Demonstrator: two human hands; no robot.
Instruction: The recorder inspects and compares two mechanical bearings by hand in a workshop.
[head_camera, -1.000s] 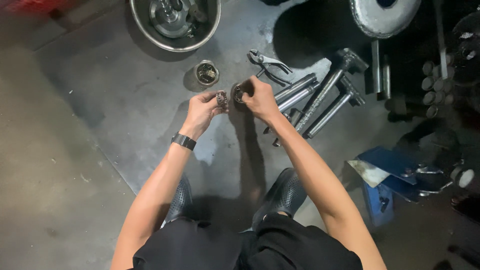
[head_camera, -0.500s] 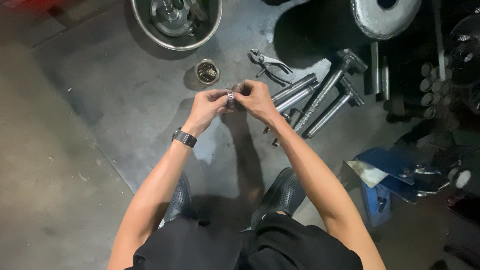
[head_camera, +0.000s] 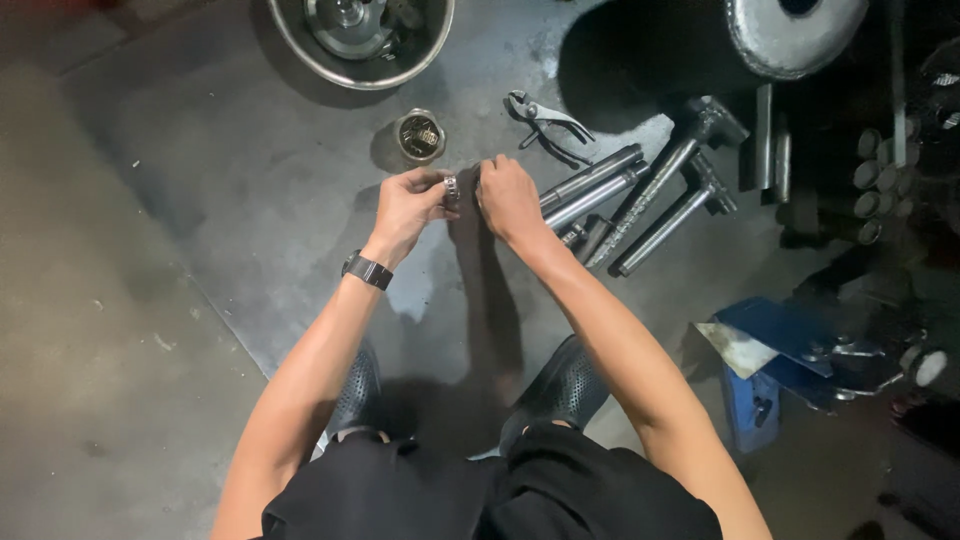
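Overhead, head view only. Person squats on a dark, oily metal sheet, both hands raised just above it at centre frame.

Left hand, wristwatch on the wrist, pinches a small metal ring, probably a bearing, between thumb and fingertips. Right hand sits at the ring's 3 o'clock, fingers curled close against it; whether it grips the ring or only steadies it, cannot tell. Ring is held clear of the floor, likely so both hands can work it from opposite sides.

Small round cup sits at the ring's 11 o'clock, within easy reach. Large steel bowl with parts inside lies further on at 11 o'clock. Pliers lie at 1 o'clock. Several long steel shafts are grouped side by side at 3 o'clock, just beyond the right hand, apparently laid out for picking in turn. Blue box at 4 o'clock, well apart.
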